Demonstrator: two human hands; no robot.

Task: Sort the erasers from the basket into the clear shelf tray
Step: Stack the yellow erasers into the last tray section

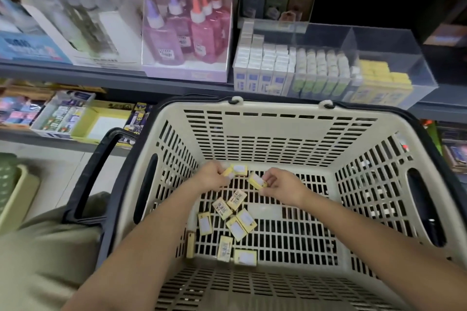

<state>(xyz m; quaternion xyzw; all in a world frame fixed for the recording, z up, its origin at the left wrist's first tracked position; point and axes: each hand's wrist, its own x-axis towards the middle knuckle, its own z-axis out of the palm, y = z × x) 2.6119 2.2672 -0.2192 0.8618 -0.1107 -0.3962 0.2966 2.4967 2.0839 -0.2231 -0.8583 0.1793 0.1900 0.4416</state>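
While reaching into the beige slotted plastic basket (252, 129), gripping small yellow boxed erasers (237, 169) in the curled left hand (214, 176), with loose erasers (237, 228) on the basket floor below; pinching one yellow eraser (256, 180) in the right hand (281, 185). Up right, clear plastic shelf tray (404, 58), yellow stack (379, 76) in its rightmost compartment.

Both hands reach into a beige slotted basket (255, 131): the left hand (213, 175) grips yellow erasers (237, 170) near the far wall, and the right hand (280, 184) pinches another yellow eraser (256, 180) just beside them. More yellow erasers (237, 226) lie loose on the basket floor between the forearms. Behind the basket, on the shelf, a clear tray (394, 43) holds rows of white, green and yellow boxed erasers.
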